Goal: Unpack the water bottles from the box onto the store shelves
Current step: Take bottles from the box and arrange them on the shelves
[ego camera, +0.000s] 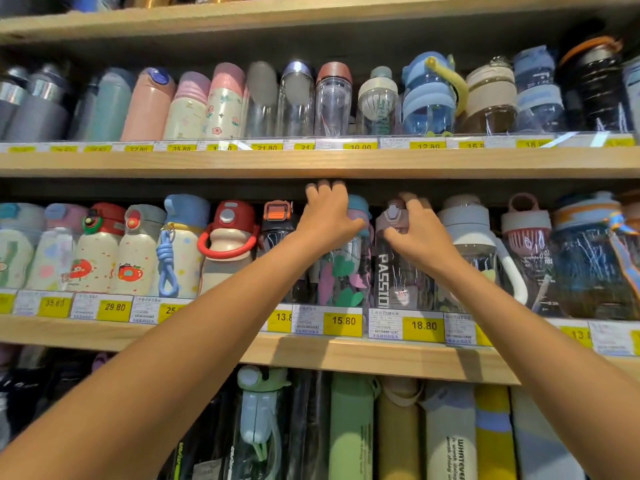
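As both arms reach up to the middle shelf [207, 337], the left hand [325, 216] curls over the blue-and-pink cap of a clear heart-print bottle [343, 282], thumb on the near side and fingers over the top, close under the board above. Beside it, the right hand [419, 233] grips the pink lid of the PASSION bottle [398, 278], thumb in front and fingers wrapped behind. Both bottles stand upright in the front row, between an orange-capped dark bottle [277, 220] on the left and a white-handled jug [474, 237] on the right, above the yellow price tags [343, 321]. The box is out of view.

The step appears to be seating the pair in line. Done well, it likely means guiding each bottle straight back by its cap, keeping the knuckles clear of the low board overhead. Each base should sit flat behind its own tag, lettering forward. The neighbours stand tightly packed, so a sideways nudge could tip one.
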Motion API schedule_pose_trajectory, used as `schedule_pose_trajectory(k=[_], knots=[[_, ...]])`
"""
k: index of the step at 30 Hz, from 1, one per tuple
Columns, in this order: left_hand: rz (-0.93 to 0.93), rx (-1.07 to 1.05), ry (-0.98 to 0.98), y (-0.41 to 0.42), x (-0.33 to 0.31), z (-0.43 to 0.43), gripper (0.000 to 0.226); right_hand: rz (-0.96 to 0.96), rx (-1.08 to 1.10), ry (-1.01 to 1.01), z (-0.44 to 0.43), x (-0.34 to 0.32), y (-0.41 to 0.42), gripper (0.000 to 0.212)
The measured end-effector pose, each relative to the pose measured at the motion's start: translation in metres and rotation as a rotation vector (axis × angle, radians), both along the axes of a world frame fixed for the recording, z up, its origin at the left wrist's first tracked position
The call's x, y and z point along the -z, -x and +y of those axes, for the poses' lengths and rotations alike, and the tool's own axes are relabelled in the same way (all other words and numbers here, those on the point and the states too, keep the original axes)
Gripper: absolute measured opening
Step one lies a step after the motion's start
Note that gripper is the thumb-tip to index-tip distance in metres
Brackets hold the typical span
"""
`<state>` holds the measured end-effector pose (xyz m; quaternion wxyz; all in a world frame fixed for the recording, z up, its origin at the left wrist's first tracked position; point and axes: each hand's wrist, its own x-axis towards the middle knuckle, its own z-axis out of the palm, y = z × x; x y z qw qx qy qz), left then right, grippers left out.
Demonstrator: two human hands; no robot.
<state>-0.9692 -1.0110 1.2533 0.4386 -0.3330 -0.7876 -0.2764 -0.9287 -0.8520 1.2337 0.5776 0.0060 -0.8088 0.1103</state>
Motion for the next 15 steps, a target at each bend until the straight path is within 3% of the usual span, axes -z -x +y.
schedule_pose_trajectory(k=[3, 7, 11, 15], knots=[[0.052, -0.041, 0.012, 0.0024, 0.0003, 0.0038, 0.063, 0.005, -0.004, -0.004, -0.0004, 0.0018, -0.0008, 0.065], [-0.038, 0.035, 0.080, 0.0058, -0.0023, 0.0029, 0.064, 0.013, -0.016, -0.007, -0.0010, 0.0035, -0.0016, 0.065], [-0.102, 0.118, 0.022, 0.0055, -0.0037, -0.0009, 0.061, 0.023, -0.031, 0.010, -0.0026, 0.0050, -0.0004, 0.063], [-0.052, 0.135, -0.037, 0.0024, 0.0034, 0.0038, 0.052, 0.031, -0.043, 0.026, -0.0044, 0.0066, -0.0016, 0.064]])
